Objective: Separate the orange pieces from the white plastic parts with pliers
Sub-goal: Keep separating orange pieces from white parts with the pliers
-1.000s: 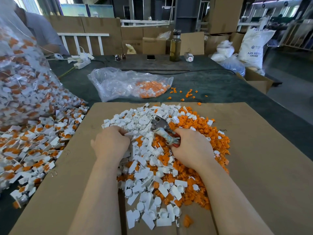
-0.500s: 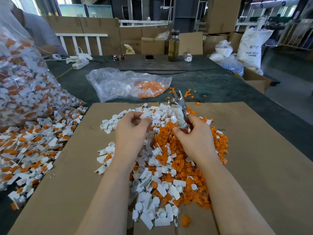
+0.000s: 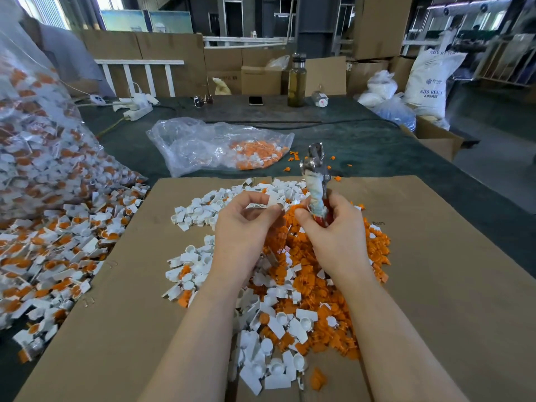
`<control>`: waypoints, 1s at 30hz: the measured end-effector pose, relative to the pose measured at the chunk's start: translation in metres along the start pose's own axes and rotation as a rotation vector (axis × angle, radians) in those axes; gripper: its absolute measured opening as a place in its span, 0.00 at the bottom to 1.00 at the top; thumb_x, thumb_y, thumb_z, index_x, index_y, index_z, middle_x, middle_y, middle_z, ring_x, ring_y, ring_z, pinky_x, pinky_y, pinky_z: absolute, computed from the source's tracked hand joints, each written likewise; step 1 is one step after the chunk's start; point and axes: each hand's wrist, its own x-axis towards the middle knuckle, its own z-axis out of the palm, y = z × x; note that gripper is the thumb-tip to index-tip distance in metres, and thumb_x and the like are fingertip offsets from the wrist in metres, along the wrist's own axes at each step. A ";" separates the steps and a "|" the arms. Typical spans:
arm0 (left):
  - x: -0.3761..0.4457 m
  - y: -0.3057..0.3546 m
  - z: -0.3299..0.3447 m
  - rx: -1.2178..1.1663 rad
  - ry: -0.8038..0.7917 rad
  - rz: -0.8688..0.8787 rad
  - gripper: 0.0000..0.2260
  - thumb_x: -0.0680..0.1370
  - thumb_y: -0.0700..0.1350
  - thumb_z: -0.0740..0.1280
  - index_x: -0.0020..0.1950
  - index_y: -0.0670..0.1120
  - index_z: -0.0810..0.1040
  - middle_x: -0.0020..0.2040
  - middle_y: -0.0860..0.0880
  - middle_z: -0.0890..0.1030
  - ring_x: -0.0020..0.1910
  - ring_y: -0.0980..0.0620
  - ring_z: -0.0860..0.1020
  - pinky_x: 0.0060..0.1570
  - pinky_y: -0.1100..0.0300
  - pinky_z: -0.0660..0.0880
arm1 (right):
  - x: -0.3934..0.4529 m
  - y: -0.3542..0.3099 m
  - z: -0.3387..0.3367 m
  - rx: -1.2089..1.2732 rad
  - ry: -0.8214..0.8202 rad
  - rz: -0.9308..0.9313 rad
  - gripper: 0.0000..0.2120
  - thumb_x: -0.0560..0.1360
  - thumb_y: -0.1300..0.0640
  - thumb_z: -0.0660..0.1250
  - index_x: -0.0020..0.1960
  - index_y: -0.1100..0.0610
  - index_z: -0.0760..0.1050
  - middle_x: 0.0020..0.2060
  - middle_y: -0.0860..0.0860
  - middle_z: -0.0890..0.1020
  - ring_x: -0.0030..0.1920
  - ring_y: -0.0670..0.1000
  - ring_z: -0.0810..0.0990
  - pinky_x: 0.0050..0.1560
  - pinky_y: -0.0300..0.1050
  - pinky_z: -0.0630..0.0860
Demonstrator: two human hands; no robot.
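A mixed heap of white plastic parts (image 3: 272, 326) and orange pieces (image 3: 333, 288) lies on a brown cardboard sheet (image 3: 435, 271). Above the heap, my left hand (image 3: 246, 219) pinches one white part (image 3: 274, 202) between thumb and fingertips. My right hand (image 3: 333, 227) grips the taped handles of the pliers (image 3: 316, 181), which point up and away with the metal jaws at the top. The jaws hold nothing that I can see. The white part sits just left of the pliers' handles.
A big clear bag (image 3: 37, 134) of unsorted white-and-orange parts spills over the table's left side (image 3: 58, 256). A smaller clear bag (image 3: 220, 146) with orange pieces lies behind the cardboard. A bottle (image 3: 297, 81), a phone (image 3: 255, 100) and a power strip (image 3: 137, 110) stand farther back.
Both hands rose from the heap. The left hand lifted a white part from the pile; the right hand swung the pliers upright and toward it.
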 end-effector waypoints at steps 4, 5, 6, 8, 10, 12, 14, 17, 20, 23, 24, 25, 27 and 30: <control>-0.001 0.000 0.002 0.003 0.061 0.016 0.05 0.73 0.43 0.76 0.40 0.51 0.82 0.40 0.50 0.85 0.40 0.51 0.82 0.48 0.54 0.80 | 0.000 -0.001 -0.001 0.092 0.023 -0.009 0.04 0.75 0.55 0.71 0.48 0.50 0.77 0.29 0.36 0.76 0.29 0.39 0.73 0.30 0.29 0.68; -0.001 0.001 0.003 -0.011 0.075 0.009 0.05 0.73 0.44 0.76 0.40 0.51 0.82 0.39 0.50 0.85 0.38 0.52 0.81 0.46 0.56 0.80 | -0.001 -0.001 -0.001 0.106 0.020 -0.011 0.03 0.75 0.55 0.71 0.48 0.50 0.77 0.28 0.35 0.76 0.27 0.40 0.72 0.29 0.30 0.67; -0.002 0.001 0.004 -0.036 0.083 -0.002 0.05 0.73 0.43 0.76 0.40 0.50 0.82 0.38 0.50 0.84 0.36 0.54 0.79 0.43 0.58 0.79 | -0.001 -0.001 -0.001 0.113 0.018 -0.013 0.03 0.75 0.54 0.71 0.48 0.51 0.77 0.27 0.36 0.75 0.27 0.40 0.72 0.28 0.31 0.67; -0.003 0.003 0.005 -0.120 0.081 -0.043 0.06 0.73 0.41 0.76 0.41 0.48 0.81 0.36 0.49 0.82 0.33 0.55 0.78 0.39 0.60 0.77 | -0.001 -0.002 0.000 0.113 0.022 -0.014 0.04 0.75 0.54 0.71 0.48 0.52 0.78 0.28 0.38 0.76 0.27 0.40 0.72 0.29 0.31 0.68; -0.005 0.004 0.006 -0.204 0.054 -0.084 0.05 0.73 0.39 0.76 0.43 0.45 0.80 0.34 0.49 0.82 0.33 0.56 0.80 0.36 0.63 0.78 | -0.001 -0.002 0.001 0.103 0.036 -0.027 0.05 0.75 0.54 0.72 0.49 0.54 0.79 0.30 0.40 0.77 0.30 0.38 0.75 0.32 0.29 0.70; -0.006 0.005 0.007 -0.240 0.020 -0.102 0.05 0.73 0.37 0.75 0.43 0.42 0.80 0.34 0.48 0.83 0.33 0.55 0.81 0.36 0.63 0.78 | -0.002 -0.003 0.002 0.088 0.044 -0.041 0.06 0.75 0.55 0.72 0.50 0.55 0.79 0.31 0.41 0.76 0.32 0.35 0.76 0.33 0.27 0.70; -0.007 0.007 0.008 -0.252 0.005 -0.102 0.05 0.73 0.36 0.74 0.41 0.42 0.80 0.33 0.47 0.83 0.33 0.54 0.83 0.35 0.64 0.79 | -0.003 -0.004 0.003 0.082 0.047 -0.049 0.07 0.75 0.55 0.72 0.51 0.55 0.78 0.32 0.40 0.76 0.34 0.34 0.76 0.34 0.27 0.70; -0.008 0.007 0.010 -0.249 -0.003 -0.102 0.05 0.73 0.36 0.74 0.39 0.42 0.81 0.33 0.47 0.84 0.34 0.54 0.83 0.36 0.64 0.79 | -0.003 -0.004 0.003 0.054 0.062 -0.066 0.06 0.75 0.54 0.71 0.50 0.54 0.77 0.32 0.40 0.76 0.34 0.34 0.76 0.34 0.27 0.70; -0.009 0.007 0.010 -0.270 -0.015 -0.114 0.06 0.73 0.36 0.74 0.37 0.44 0.82 0.33 0.46 0.84 0.35 0.53 0.83 0.36 0.63 0.79 | -0.003 -0.005 0.003 0.020 0.084 -0.068 0.07 0.75 0.52 0.71 0.51 0.53 0.77 0.31 0.41 0.76 0.34 0.36 0.76 0.33 0.28 0.70; -0.010 0.009 0.011 -0.287 -0.024 -0.109 0.05 0.72 0.36 0.75 0.38 0.43 0.83 0.35 0.44 0.85 0.36 0.51 0.84 0.35 0.64 0.78 | -0.003 -0.005 0.004 -0.012 0.114 -0.078 0.08 0.75 0.52 0.71 0.51 0.53 0.77 0.33 0.39 0.76 0.35 0.35 0.76 0.34 0.27 0.70; -0.011 0.009 0.011 -0.285 -0.018 -0.100 0.05 0.72 0.36 0.75 0.39 0.43 0.83 0.35 0.44 0.85 0.36 0.51 0.84 0.35 0.65 0.78 | -0.003 -0.005 0.004 -0.024 0.122 -0.084 0.08 0.75 0.52 0.71 0.51 0.52 0.76 0.33 0.39 0.76 0.36 0.35 0.76 0.34 0.27 0.69; -0.011 0.010 0.011 -0.274 -0.007 -0.087 0.05 0.72 0.35 0.75 0.39 0.43 0.83 0.36 0.44 0.85 0.36 0.51 0.85 0.35 0.65 0.78 | -0.004 -0.005 0.005 -0.031 0.130 -0.090 0.08 0.75 0.52 0.71 0.51 0.52 0.76 0.34 0.39 0.76 0.36 0.36 0.76 0.34 0.27 0.69; -0.012 0.011 0.012 -0.237 0.012 -0.052 0.05 0.71 0.35 0.76 0.38 0.43 0.84 0.35 0.45 0.85 0.35 0.51 0.85 0.35 0.65 0.79 | -0.004 -0.004 0.006 -0.035 0.145 -0.090 0.08 0.75 0.52 0.71 0.51 0.53 0.76 0.35 0.39 0.76 0.35 0.38 0.76 0.35 0.29 0.69; -0.013 0.011 0.013 -0.157 0.034 0.016 0.07 0.70 0.35 0.77 0.37 0.45 0.84 0.35 0.46 0.85 0.36 0.50 0.85 0.38 0.62 0.80 | -0.005 -0.004 0.007 -0.038 0.167 -0.085 0.09 0.75 0.52 0.71 0.52 0.54 0.77 0.37 0.38 0.77 0.37 0.39 0.77 0.37 0.30 0.70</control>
